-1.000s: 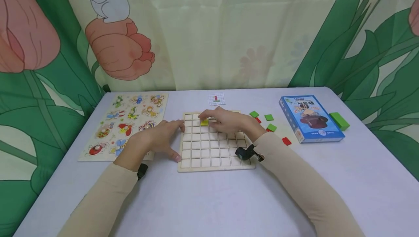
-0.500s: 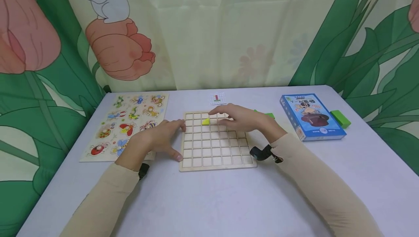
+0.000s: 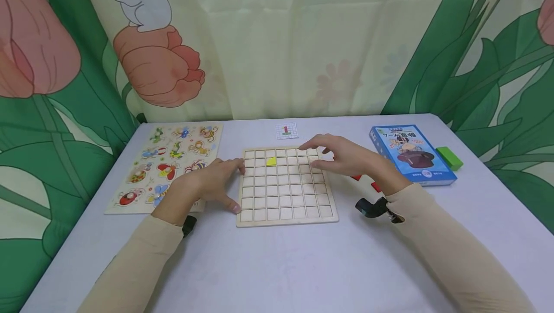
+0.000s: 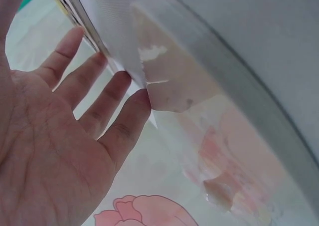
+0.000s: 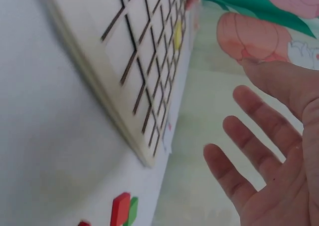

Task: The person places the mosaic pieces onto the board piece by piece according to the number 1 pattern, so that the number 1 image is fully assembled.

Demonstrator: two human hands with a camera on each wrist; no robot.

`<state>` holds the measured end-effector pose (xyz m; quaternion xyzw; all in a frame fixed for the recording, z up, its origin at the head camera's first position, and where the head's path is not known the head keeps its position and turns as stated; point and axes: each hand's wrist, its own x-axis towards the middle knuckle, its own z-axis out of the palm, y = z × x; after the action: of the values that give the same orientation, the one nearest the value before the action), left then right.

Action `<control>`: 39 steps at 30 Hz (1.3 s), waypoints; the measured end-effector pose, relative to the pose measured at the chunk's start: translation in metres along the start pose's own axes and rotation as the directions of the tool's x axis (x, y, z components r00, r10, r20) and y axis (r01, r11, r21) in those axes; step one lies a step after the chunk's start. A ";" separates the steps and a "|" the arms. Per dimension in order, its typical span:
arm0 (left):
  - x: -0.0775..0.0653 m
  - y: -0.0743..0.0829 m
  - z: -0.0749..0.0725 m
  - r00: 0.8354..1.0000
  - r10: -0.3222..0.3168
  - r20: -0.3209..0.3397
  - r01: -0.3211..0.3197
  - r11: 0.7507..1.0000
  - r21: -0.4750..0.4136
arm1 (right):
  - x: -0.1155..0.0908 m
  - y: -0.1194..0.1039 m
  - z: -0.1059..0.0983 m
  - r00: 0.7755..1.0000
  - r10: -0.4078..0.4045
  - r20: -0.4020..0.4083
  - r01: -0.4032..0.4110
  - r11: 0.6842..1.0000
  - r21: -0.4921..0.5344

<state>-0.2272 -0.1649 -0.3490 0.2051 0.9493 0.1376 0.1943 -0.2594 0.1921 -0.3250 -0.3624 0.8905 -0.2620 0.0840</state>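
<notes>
A wooden grid board [image 3: 279,201] lies flat on the white table in the head view. One yellow tile [image 3: 270,161] sits in a square near the board's upper left. My left hand [image 3: 212,181] is spread beside the board's left edge, with thumb and forefinger at the rim; its fingers look straight in the left wrist view. Above the board's upper right side is my right hand [image 3: 346,156], holding nothing, fingers apart. Red tiles [image 3: 375,187] lie partly hidden under the right wrist, and the right wrist view shows a red tile [image 5: 120,208] against a green tile [image 5: 132,211].
Behind the board lies a small grid card [image 3: 286,131] with a printed figure. A sheet of insect pictures [image 3: 143,195] is at the left, partly under the left hand. To the right are a blue box [image 3: 411,154] and a green block [image 3: 449,158] beside it.
My right hand has moved rightward, away from the yellow tile, which stays on the board in full view. The left hand keeps its place at the board's edge.
</notes>
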 end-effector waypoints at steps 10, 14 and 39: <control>0.006 -0.002 0.001 1.000 0.004 0.019 -0.004 1.000 0.018 | -0.029 0.012 -0.010 0.997 -0.009 -0.077 0.009 1.000 -0.002; 0.005 -0.002 0.002 1.000 0.005 0.013 -0.005 1.000 0.012 | -0.038 0.017 -0.010 0.996 0.008 -0.086 -0.009 1.000 -0.011; 0.003 -0.004 0.004 1.000 -0.011 0.002 0.011 1.000 0.008 | -0.093 0.048 -0.015 0.988 0.093 -0.120 -0.093 0.996 0.002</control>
<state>-0.2295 -0.1669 -0.3546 0.2010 0.9508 0.1325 0.1950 -0.2261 0.2911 -0.3412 -0.3042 0.9103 -0.2776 0.0421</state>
